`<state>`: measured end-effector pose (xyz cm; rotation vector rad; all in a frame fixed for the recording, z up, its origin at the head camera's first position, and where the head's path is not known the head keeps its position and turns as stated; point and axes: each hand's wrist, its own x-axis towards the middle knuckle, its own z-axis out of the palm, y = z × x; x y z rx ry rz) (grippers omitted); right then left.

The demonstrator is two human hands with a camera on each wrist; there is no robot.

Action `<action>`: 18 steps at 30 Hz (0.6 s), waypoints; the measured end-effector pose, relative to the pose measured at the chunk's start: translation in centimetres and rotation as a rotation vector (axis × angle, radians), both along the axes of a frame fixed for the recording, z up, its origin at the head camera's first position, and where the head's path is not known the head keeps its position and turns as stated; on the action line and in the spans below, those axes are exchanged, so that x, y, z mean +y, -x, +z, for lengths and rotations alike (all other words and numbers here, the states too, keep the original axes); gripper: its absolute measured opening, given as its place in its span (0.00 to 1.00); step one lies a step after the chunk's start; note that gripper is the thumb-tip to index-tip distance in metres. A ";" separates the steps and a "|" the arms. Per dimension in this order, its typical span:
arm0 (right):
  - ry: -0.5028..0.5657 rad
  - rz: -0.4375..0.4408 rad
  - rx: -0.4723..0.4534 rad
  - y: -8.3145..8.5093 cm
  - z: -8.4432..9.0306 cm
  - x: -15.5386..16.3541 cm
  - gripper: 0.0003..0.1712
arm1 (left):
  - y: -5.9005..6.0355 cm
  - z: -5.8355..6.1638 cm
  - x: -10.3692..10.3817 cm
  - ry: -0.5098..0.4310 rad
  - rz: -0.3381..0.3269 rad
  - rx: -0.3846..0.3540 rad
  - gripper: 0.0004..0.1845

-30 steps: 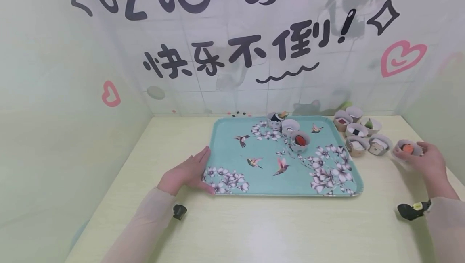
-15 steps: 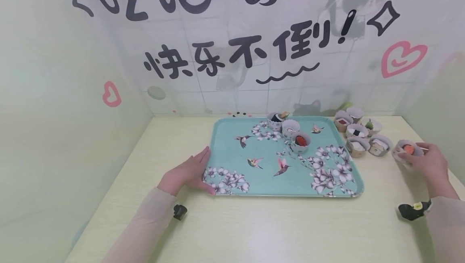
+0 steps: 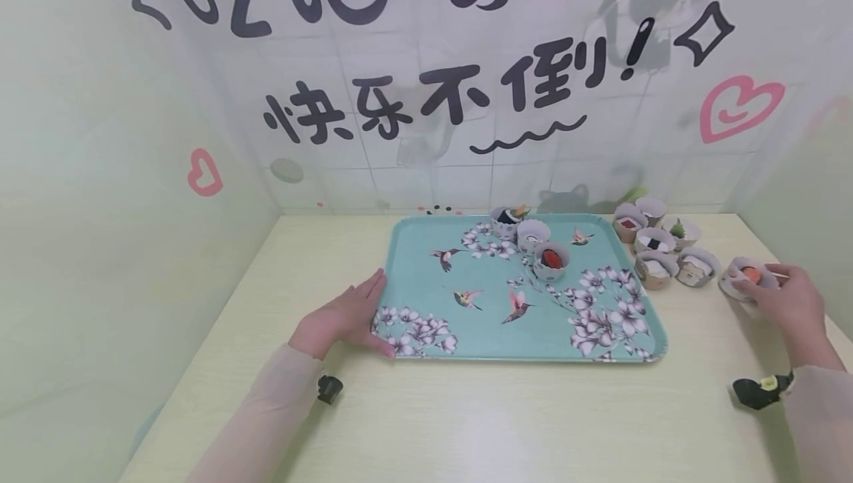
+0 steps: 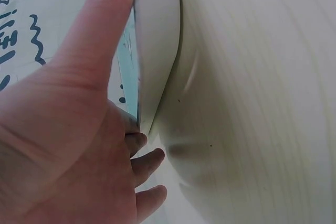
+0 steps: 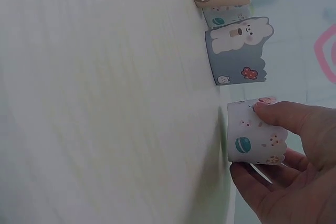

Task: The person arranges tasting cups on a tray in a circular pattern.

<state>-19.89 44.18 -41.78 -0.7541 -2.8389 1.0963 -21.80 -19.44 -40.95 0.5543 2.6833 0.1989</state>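
Note:
My left hand point(image 3: 343, 316) rests on the near left corner of a blue-green tray point(image 3: 486, 338) printed with flowers and birds. Its fingers lie along the left edge, the thumb against the front edge. In the left wrist view the thumb point(image 4: 100, 30) stretches along the tray's side. To the right of the tray, my right hand point(image 3: 796, 305) pinches a paper baking cup point(image 5: 252, 135) between thumb and fingers. An orange piece point(image 3: 751, 275) shows inside that cup. On the tray stand three more paper cups, the nearest cup point(image 3: 549, 272) with a red piece in it.
Several paper cups cluster right of the tray, a bear-patterned cup point(image 3: 694, 275) nearest my right hand. The pale wooden table point(image 3: 466, 424) meets a wall curtain point(image 3: 413, 187) with black lettering at the back. Pale walls flank both sides.
My right hand has shifted very slightly to the right, still holding the paper cup. The left hand, the tray and the other cups stay as they were.

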 end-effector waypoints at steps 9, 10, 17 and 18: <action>0.013 0.014 0.017 -0.6 0.2 -0.1 0.51 | -0.1 0.0 0.0 0.001 -0.005 0.003 0.74; 0.015 0.014 0.018 -0.7 0.3 -0.1 0.51 | -0.1 0.1 0.0 0.001 -0.005 0.003 0.74; 0.010 0.026 0.038 -1.3 0.6 -0.4 0.52 | -0.2 0.3 0.1 0.000 -0.005 0.007 0.74; 0.007 0.029 0.046 -1.4 0.7 -0.5 0.52 | -0.2 0.4 0.1 0.002 -0.007 0.010 0.74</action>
